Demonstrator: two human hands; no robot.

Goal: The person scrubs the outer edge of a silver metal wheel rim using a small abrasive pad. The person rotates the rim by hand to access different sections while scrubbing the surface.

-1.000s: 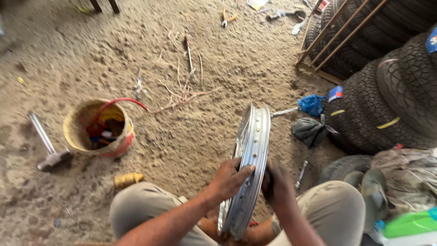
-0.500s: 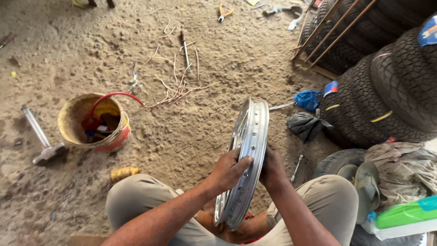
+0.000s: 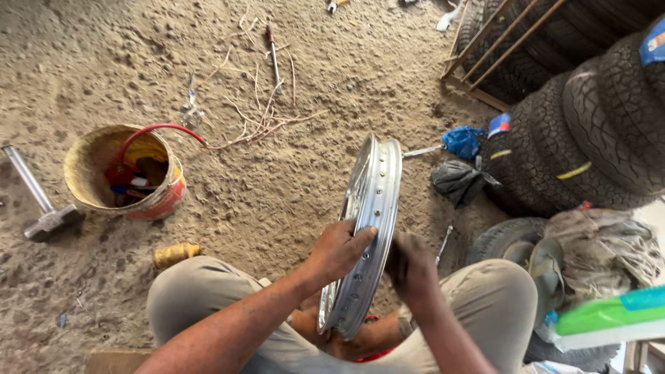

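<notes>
A shiny metal wheel rim with a row of spoke holes stands upright on edge between my knees. My left hand grips its left flange, fingers curled over the outer face. My right hand clasps the right side at about the same height. The rim's lower part rests down between my legs, partly hidden by my arms and feet.
A dirty bucket with tools and a red handle sits on the sandy floor at left, a hammer beside it. Stacked tyres fill the right. A blue rag, a dark rag and loose wires lie ahead.
The view has shifted slightly, so things sit a little lower and leftward. My hands keep their grip on the rim, which stays upright.
</notes>
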